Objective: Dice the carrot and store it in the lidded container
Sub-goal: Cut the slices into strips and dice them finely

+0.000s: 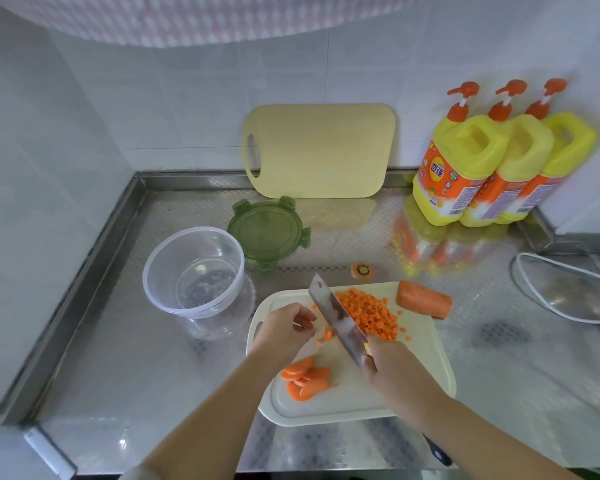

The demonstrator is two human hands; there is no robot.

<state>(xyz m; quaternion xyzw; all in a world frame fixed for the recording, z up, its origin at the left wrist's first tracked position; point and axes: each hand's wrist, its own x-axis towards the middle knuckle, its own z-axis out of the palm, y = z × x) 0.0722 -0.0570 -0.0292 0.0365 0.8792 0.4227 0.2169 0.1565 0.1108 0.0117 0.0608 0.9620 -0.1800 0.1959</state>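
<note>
On the white cutting board [413,372] lies a heap of diced carrot [369,311], with several carrot slices [305,377] near its front left. A whole carrot chunk [423,299] rests at the board's far right corner. My right hand [388,362] grips the cleaver [336,315], whose blade stands on the board beside the dice. My left hand [284,329] hovers with curled fingers over a few small carrot bits [326,336] left of the blade. The clear round container [193,271] stands open to the left, and its green lid [267,233] lies behind it.
A carrot end [361,270] lies on the steel counter behind the board. A yellow cutting board [321,150] leans against the tiled wall. Three yellow detergent bottles [465,168] stand at the back right. A white cable [548,306] loops at the right.
</note>
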